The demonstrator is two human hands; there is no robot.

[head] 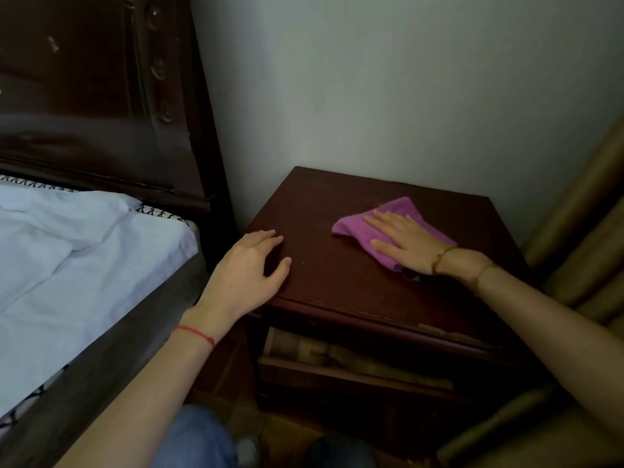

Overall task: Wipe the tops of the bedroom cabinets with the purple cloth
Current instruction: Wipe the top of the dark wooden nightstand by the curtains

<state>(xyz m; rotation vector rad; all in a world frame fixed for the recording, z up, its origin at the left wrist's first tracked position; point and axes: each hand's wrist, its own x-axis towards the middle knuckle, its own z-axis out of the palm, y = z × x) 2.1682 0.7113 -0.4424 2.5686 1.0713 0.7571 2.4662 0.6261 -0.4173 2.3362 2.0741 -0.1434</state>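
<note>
A dark wooden bedside cabinet (341,275) stands in the corner against the wall. The purple cloth (354,228) lies spread on the right half of its top. My right hand (403,239) presses flat on the cloth with straight fingers pointing left. My left hand (250,268) rests on the cabinet's near left corner, fingers loosely bent on the top, holding nothing. Part of the cloth is hidden under my right palm.
A bed (67,265) with a white sheet and a dark headboard (101,96) stands close on the left. Rolled brownish material (580,231) leans at the right of the cabinet. Books or papers (337,356) fill the open shelf below the top.
</note>
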